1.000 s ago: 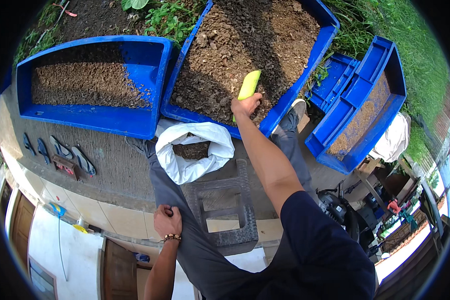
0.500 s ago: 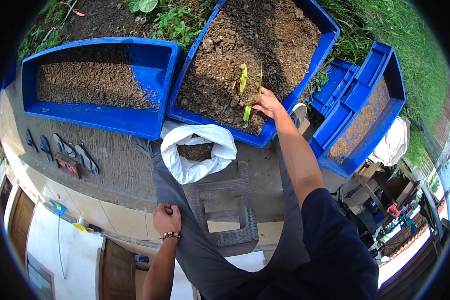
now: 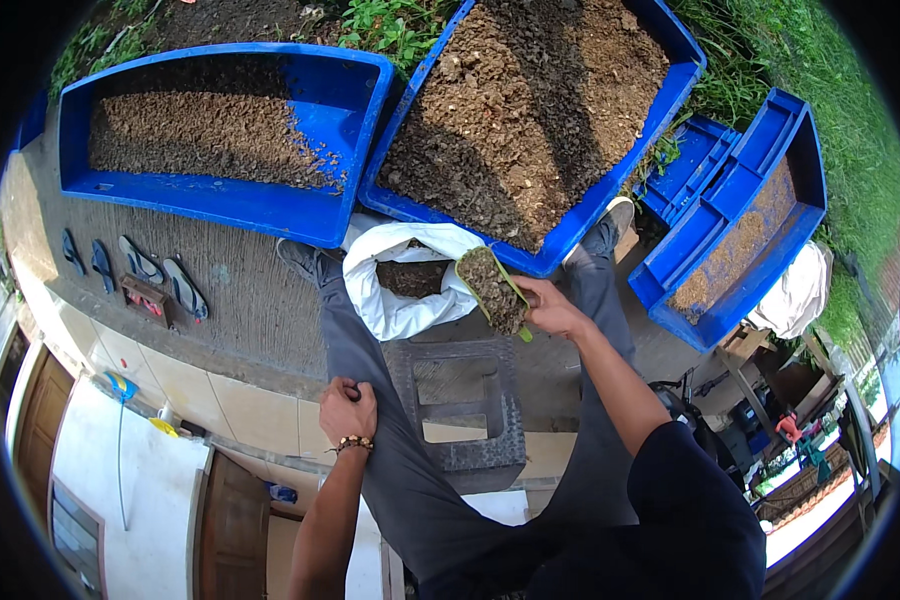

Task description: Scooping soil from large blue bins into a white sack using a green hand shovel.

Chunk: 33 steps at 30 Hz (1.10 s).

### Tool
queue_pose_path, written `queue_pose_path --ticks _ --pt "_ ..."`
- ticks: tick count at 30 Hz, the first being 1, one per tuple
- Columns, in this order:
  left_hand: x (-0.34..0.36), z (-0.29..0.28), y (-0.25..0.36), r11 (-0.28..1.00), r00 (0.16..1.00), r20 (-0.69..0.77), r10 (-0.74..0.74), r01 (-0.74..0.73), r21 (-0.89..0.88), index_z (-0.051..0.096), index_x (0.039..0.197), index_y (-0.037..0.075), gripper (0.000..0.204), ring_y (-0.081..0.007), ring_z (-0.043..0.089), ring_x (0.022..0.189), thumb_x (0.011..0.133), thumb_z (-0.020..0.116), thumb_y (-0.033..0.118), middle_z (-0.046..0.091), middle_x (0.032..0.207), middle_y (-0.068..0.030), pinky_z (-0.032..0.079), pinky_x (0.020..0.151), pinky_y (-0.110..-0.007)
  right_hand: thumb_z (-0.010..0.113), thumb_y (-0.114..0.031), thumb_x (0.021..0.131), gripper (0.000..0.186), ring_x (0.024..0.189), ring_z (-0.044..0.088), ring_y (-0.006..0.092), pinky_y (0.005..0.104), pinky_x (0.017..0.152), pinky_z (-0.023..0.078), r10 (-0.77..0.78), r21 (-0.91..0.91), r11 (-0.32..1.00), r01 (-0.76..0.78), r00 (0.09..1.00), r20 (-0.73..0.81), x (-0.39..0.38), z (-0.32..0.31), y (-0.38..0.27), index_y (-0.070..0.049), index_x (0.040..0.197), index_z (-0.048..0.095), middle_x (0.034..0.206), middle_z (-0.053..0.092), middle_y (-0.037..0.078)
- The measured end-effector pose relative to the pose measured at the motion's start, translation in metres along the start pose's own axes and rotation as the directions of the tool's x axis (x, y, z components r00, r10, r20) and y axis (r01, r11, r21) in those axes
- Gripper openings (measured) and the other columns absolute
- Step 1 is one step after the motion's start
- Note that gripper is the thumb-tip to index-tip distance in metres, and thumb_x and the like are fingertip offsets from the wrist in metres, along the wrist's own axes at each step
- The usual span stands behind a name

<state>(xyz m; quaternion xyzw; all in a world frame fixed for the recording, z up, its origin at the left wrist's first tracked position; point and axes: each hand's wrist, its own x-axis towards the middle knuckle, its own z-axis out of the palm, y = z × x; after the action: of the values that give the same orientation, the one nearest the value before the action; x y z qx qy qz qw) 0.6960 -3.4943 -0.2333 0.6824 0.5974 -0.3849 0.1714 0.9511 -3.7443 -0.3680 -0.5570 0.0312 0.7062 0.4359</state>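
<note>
Grey concrete [image 3: 255, 275] below; right grip [image 3: 555, 308] clasps a loaded green scoop [image 3: 526, 334]; left grip [image 3: 348, 411], loosely clenched, touches trousers [image 3: 410, 480].

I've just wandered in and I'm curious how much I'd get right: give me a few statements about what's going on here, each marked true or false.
1. The right hand holds a green scoop loaded with brown, crumbly material. True.
2. The scoop is at the right side of the opening of the white sack. True.
3. The left hand is inside the sack. False: it rests on the left trouser leg.
4. The long tub on the left is full to the brim. False: bare blue shows at its right end.
5. Sandals lie on the pavement to the left. True.
</note>
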Motion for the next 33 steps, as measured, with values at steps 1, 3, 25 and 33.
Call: queue_pose_path --ticks 1,3,25,33 --pt "0.000 -0.002 -0.004 1.000 1.000 -0.004 -0.008 0.008 0.001 0.065 0.083 0.006 0.021 -0.0309 0.064 0.083 0.078 0.064 0.026 0.065 0.074 -0.0075 0.051 0.076 -0.044 0.053 0.016 0.073 0.068 0.114 0.057 0.0140 0.0281 0.092 0.049 0.047 0.018 0.999 -0.047 0.998 0.046 0.001 0.021 0.007 -0.002 0.138 0.053 0.125 0.062 0.005" --pt "-0.001 -0.006 -0.008 1.000 1.000 -0.010 -0.021 0.021 0.003 0.065 0.083 0.006 0.021 -0.0310 0.064 0.084 0.078 0.064 0.026 0.065 0.074 -0.0076 0.050 0.077 -0.044 0.054 0.014 0.074 0.063 0.109 0.060 0.0136 0.0271 0.089 0.050 0.232 0.023 0.972 -0.235 0.968 0.100 0.010 0.061 0.008 -0.001 0.135 0.055 0.122 0.063 0.005" --pt "0.001 -0.005 -0.011 0.999 1.000 0.013 -0.023 0.023 -0.023 0.064 0.084 0.005 0.022 -0.0311 0.064 0.082 0.078 0.064 0.026 0.065 0.075 -0.0088 0.050 0.077 -0.043 0.074 0.004 0.078 0.081 0.105 0.065 0.0233 0.0342 0.077 0.059 0.223 0.326 0.941 -0.086 0.885 -0.409 -0.028 0.021 -0.039 -0.009 0.148 0.038 0.126 0.058 0.014" --pt "-0.001 -0.007 -0.009 1.000 1.000 0.010 -0.011 0.011 0.003 0.065 0.083 0.005 0.021 -0.0307 0.064 0.081 0.078 0.065 0.026 0.064 0.075 -0.0083 0.050 0.076 -0.044 0.066 -0.001 0.068 0.070 0.098 0.068 0.0188 0.0313 0.084 0.053 0.059 -0.485 0.741 -0.464 0.765 -0.642 0.072 -0.061 0.055 -0.011 0.137 0.058 0.107 0.071 0.017"
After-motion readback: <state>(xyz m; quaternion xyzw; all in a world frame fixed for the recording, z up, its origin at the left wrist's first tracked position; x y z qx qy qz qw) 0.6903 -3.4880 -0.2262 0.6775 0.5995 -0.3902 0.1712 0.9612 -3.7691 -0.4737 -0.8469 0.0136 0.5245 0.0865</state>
